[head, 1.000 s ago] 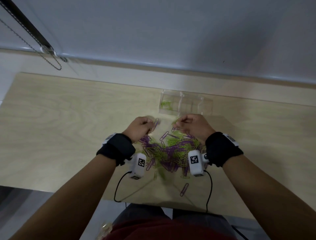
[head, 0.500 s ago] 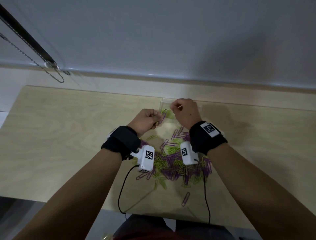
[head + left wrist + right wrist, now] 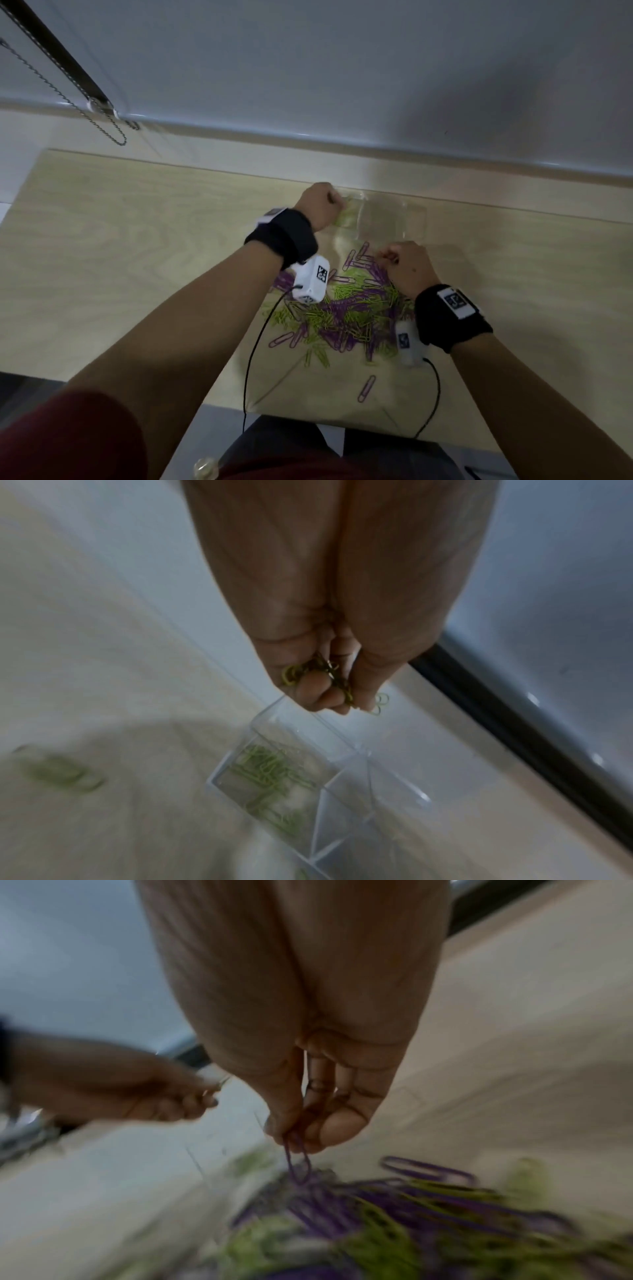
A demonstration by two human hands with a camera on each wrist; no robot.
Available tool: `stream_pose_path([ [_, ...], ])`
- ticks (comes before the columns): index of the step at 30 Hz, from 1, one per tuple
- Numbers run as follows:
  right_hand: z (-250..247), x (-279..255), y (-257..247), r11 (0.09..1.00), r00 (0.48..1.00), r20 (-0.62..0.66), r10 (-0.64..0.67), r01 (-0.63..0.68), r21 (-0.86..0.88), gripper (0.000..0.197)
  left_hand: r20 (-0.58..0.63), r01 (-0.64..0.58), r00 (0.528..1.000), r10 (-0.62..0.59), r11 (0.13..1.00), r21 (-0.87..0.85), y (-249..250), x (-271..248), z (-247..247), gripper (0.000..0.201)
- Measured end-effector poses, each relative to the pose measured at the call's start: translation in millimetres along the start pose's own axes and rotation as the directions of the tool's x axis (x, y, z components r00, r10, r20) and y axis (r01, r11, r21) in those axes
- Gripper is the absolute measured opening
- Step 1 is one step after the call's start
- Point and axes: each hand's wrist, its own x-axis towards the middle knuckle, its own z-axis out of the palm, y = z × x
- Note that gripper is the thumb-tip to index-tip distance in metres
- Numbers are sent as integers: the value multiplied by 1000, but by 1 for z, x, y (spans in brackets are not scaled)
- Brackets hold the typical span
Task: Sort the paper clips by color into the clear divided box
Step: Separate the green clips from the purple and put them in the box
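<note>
Our left hand clutches green clips over the divided box; next we drop them in. Our right hand pinches a purple clip.

Dim light, blurred wrist views

Clear glossy plastic box; pale matt wood-grain table; smooth coated paper clips; black cloth wristbands
</note>
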Motion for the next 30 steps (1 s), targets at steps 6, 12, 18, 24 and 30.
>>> stream_pose_path([
  [6,6,-16,7,926,983,160,-93,144,-350,12,134,-103,989,60,935,339,5,28,16,19],
  [12,25,-20,-16,909,934,276,-226,304,-286,17,25,-290,955,297,909,300,-28,-20,-11,25],
  [18,58,-18,-38,913,911,296,-286,353,-205,22,138,-157,984,113,916,369,-112,-97,-20,17],
  [24,73,-7,-42,849,922,292,-254,357,-389,30,91,-156,987,135,945,288,-145,-113,4,47],
  [30,62,2,-46,831,932,324,-162,306,-464,15,120,-262,964,237,915,306,-141,-106,9,22],
])
